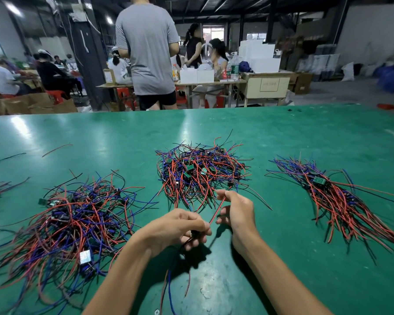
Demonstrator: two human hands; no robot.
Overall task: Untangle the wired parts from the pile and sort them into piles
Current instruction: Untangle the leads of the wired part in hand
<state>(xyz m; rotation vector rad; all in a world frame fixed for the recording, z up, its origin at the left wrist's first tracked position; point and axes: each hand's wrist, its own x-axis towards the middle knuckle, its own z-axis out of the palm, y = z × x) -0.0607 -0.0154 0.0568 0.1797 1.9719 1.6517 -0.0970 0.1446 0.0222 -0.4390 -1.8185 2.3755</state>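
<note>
We grip a small dark wired part (195, 235) in our curled left hand (180, 228), its black, red and blue leads trailing down toward the near edge of the glossy green table (282, 137), while our right hand (236, 210) pinches a thin red wire (216, 212) that seems to run from that part. The tangled middle pile (200, 171) lies just beyond our hands, a looser pile (73, 217) sits to our left, and a combed-out pile (341, 198) lies to our right.

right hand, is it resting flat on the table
No, the right hand is raised, its fingers pinching a red wire that runs to the left hand.
</note>
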